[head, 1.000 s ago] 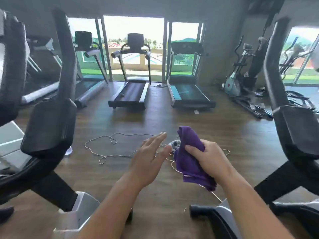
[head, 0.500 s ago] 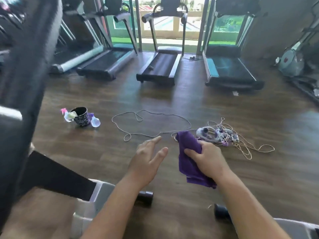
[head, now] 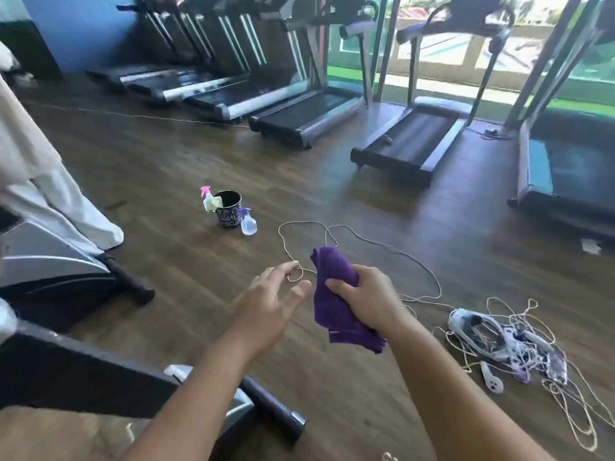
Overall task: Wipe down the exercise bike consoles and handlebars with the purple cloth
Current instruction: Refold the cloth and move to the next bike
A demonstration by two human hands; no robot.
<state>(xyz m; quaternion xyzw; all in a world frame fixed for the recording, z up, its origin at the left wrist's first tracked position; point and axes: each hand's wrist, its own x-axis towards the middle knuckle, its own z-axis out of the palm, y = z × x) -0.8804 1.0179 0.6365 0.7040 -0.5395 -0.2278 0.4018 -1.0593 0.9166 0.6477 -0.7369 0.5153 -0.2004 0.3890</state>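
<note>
I've got my right hand (head: pixel 366 301) clenched round the middle of the purple cloth (head: pixel 332 304), bunched so its ends spill above and below the fist for wiping, while my left hand (head: pixel 269 304) hovers loose and empty just beside it, free, I judge, to refold it.

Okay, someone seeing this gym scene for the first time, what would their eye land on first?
Most likely the purple cloth, dead centre, gripped in the right hand, with the left hand open beside it. Next comes the tangle of pale cord on the wooden floor at lower right. Then the black cup, flanked by two spray bottles, standing on the floor left of centre.
</note>
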